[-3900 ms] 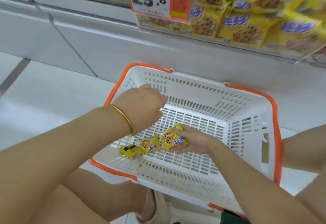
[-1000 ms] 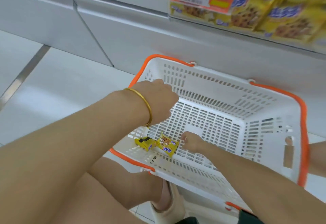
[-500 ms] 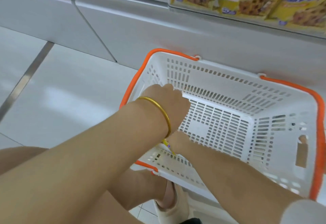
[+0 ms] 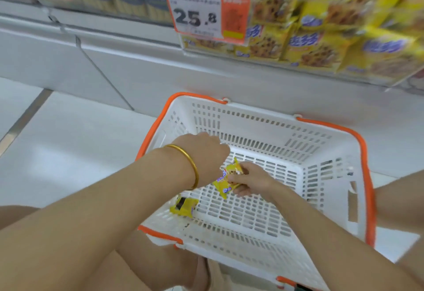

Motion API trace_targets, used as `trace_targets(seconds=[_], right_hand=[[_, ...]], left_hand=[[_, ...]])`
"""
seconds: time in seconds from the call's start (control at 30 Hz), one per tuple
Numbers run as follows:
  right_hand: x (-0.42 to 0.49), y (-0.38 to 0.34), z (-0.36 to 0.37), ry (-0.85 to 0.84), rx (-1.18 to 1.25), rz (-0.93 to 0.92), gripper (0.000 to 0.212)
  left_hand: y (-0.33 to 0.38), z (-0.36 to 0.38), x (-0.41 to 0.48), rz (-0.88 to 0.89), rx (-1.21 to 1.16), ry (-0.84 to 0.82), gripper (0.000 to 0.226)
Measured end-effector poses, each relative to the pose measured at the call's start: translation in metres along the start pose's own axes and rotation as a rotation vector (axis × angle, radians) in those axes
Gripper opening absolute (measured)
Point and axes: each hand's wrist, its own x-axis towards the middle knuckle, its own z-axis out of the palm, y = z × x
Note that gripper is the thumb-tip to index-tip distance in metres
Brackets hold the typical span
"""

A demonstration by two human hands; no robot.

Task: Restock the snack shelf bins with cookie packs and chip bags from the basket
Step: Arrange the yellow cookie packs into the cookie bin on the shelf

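Right hand [image 4: 250, 181] now grips cookie packs [image 4: 227, 179], seemingly two, lifted up.

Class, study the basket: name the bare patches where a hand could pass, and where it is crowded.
In the basket, the floor's right half is bare, from the right hand to the right wall. Crowded: the left side, where the left hand, held cookie pack and loose pack cluster.

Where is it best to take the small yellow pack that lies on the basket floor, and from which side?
Pinch the yellow pack across its two long edges, coming from straight above. It seems to lie flat on the floor of the basket, close to the left wall, so a sideways approach is likely blocked, while its top face is open.
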Motion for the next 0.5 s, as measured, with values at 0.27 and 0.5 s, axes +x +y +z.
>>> trace_targets(seconds=[0.27, 0.5], right_hand=[[-0.157, -0.113, -0.057, 0.182, 0.174, -0.537, 0.033], [-0.234, -0.209, -0.1, 0.732, -0.136, -0.967, 0.037]], left_hand=[[0.031, -0.076, -0.008, 0.053, -0.506, 0.393, 0.035], [0.042, -0.186, -0.022, 0.12, -0.536, 1.004, 0.047]])
